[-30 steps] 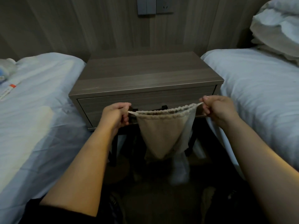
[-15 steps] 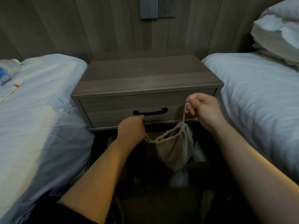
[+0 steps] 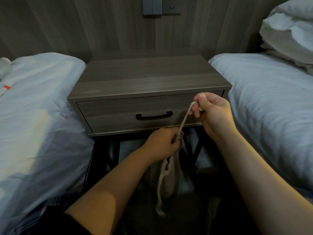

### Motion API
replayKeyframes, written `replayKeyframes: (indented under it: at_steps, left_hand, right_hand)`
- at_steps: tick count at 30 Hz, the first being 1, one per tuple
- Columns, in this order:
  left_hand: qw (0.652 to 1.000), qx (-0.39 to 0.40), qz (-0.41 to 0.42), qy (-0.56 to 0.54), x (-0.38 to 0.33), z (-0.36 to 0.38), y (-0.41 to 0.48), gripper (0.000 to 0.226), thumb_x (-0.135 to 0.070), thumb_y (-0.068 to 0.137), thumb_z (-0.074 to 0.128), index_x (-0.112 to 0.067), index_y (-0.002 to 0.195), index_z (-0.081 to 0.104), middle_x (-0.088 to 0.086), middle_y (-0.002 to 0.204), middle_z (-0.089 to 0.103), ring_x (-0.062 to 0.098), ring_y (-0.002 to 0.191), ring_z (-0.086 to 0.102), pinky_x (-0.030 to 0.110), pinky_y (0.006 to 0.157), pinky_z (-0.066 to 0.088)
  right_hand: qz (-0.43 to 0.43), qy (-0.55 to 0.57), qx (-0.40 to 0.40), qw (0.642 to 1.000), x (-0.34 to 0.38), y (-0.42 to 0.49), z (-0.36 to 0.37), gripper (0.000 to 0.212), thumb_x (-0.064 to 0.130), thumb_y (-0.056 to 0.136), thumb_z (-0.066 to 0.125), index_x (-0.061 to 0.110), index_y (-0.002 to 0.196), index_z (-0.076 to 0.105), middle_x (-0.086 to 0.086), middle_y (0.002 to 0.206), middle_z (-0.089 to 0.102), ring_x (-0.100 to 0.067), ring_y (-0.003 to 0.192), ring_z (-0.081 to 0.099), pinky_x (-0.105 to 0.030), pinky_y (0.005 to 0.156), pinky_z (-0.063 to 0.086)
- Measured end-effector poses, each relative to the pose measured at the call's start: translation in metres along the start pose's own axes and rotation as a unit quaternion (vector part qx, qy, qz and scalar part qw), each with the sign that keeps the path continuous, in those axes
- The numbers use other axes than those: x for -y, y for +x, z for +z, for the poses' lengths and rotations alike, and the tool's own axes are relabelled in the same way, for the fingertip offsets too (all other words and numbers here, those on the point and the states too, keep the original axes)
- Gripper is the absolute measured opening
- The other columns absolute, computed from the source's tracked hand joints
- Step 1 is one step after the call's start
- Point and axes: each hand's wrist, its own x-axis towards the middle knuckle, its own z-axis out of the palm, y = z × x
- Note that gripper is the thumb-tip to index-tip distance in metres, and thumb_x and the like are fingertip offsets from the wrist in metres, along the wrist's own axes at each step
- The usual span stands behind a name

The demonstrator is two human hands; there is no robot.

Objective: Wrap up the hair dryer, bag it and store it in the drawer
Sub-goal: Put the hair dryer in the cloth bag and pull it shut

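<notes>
We observe the left hand (image 3: pixel 162 144) closed around the gathered neck of a beige drawstring bag (image 3: pixel 169 180), which hangs below it in front of the dark legs of the nightstand (image 3: pixel 149 77). The hair dryer itself is not visible; we cannot tell from this view what the bag contains. The right hand (image 3: pixel 213 112) is raised near the drawer's right end, thumb and fingers pinching a pale cord (image 3: pixel 185 117). That cord runs taut and slanting down to the left hand. A second length of cord, knotted or looped along its run, dangles loose (image 3: pixel 161 189) from the left hand down past the bag.

The drawer (image 3: pixel 118 114) is fully closed, its black handle (image 3: pixel 154 115) untouched, just above the left hand. The nightstand top is bare. It stands between two beds with white sheets, one on the left (image 3: pixel 39 116) and one on the right (image 3: pixel 271 102); pillows (image 3: pixel 289 29) are stacked on the right one.
</notes>
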Motion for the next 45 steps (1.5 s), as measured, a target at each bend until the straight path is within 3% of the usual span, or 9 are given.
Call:
replayKeyframes:
  at_steps: [5,13,15,18,21,25,30,39,45]
  left_hand:
    - [0.989,0.111,0.018,-0.094,0.013,-0.009,-0.003,0.029,-0.015,0.086,0.054,-0.021,0.114,0.058,0.003,0.108,0.065,0.016,0.096,0.061,0.031,0.088,0.05]
    - [0.984,0.037,-0.068,0.159,0.024,-0.005,-0.007,0.019,-0.028,0.09,0.05,-0.013,0.099,0.055,0.009,0.108,0.063,0.028,0.097,0.059,0.032,0.074,0.045]
    - [0.988,0.048,-0.03,0.144,0.021,-0.005,-0.005,0.015,-0.023,0.09,0.05,-0.012,0.099,0.055,0.008,0.109,0.062,0.028,0.099,0.058,0.033,0.075,0.043]
    - [0.987,0.072,-0.001,0.144,0.02,-0.004,-0.003,0.025,-0.026,0.09,0.051,-0.011,0.11,0.056,0.008,0.115,0.061,0.027,0.104,0.057,0.037,0.084,0.046]
    - [0.989,0.065,0.012,0.135,0.021,-0.007,-0.001,0.028,-0.03,0.089,0.054,-0.01,0.108,0.058,0.009,0.113,0.063,0.026,0.103,0.058,0.038,0.084,0.047]
    - [0.991,0.035,0.026,0.126,0.019,-0.018,-0.002,0.028,-0.031,0.088,0.056,-0.014,0.11,0.061,0.007,0.114,0.065,0.025,0.104,0.058,0.035,0.083,0.047]
    - [0.995,-0.003,0.007,0.099,0.02,-0.026,-0.003,0.032,-0.04,0.082,0.064,-0.014,0.101,0.064,0.006,0.1,0.068,0.023,0.094,0.061,0.033,0.076,0.046]
    - [0.993,-0.002,-0.107,0.049,0.028,-0.068,-0.005,0.025,-0.036,0.088,0.058,-0.015,0.083,0.07,-0.005,0.071,0.057,0.012,0.072,0.053,0.025,0.067,0.037]
    - [0.981,-0.127,-0.103,-0.101,0.018,-0.059,-0.003,0.027,-0.024,0.093,0.051,-0.015,0.072,0.065,-0.006,0.061,0.058,0.002,0.055,0.051,0.019,0.056,0.038]
  right_hand:
    - [0.001,0.085,-0.01,0.996,0.013,0.002,-0.004,0.028,0.003,0.095,0.041,0.005,0.071,0.056,0.001,0.044,0.052,-0.013,0.04,0.043,-0.026,0.055,0.051]
    - [0.047,0.087,0.021,0.995,0.016,-0.006,-0.002,0.033,0.004,0.095,0.04,0.006,0.067,0.056,-0.002,0.044,0.051,-0.015,0.044,0.05,-0.019,0.048,0.049]
    - [0.033,-0.075,-0.019,0.996,0.013,0.006,-0.019,0.032,0.005,0.093,0.044,0.009,0.064,0.056,-0.001,0.043,0.053,-0.015,0.042,0.049,-0.026,0.049,0.048]
    - [0.037,-0.543,-0.032,0.838,-0.001,0.022,-0.05,0.018,0.012,0.087,0.051,0.014,0.087,0.069,-0.016,0.096,0.068,-0.031,0.093,0.063,-0.038,0.081,0.048]
    - [0.084,-0.648,0.161,0.739,-0.005,0.017,-0.05,0.046,0.029,0.089,0.057,0.019,0.134,0.049,-0.016,0.147,0.036,-0.031,0.136,0.033,-0.037,0.112,0.025]
    - [0.106,-0.545,0.36,0.75,-0.01,-0.001,-0.023,0.059,0.035,0.076,0.073,0.027,0.13,0.051,0.014,0.117,0.054,-0.003,0.111,0.051,-0.022,0.096,0.041]
    - [-0.007,-0.58,0.265,0.77,-0.028,-0.005,-0.009,0.011,0.025,0.082,0.067,0.018,0.089,0.072,0.003,0.077,0.064,-0.015,0.077,0.059,-0.031,0.071,0.046]
    - [-0.045,-0.566,0.201,0.799,-0.014,0.0,-0.019,0.021,0.015,0.085,0.062,0.02,0.064,0.063,0.008,0.061,0.056,-0.012,0.066,0.054,-0.026,0.062,0.034]
    - [-0.039,-0.723,0.193,0.663,-0.01,0.003,-0.026,0.026,0.028,0.092,0.052,0.006,0.09,0.066,-0.019,0.097,0.068,-0.035,0.095,0.06,-0.035,0.076,0.044]
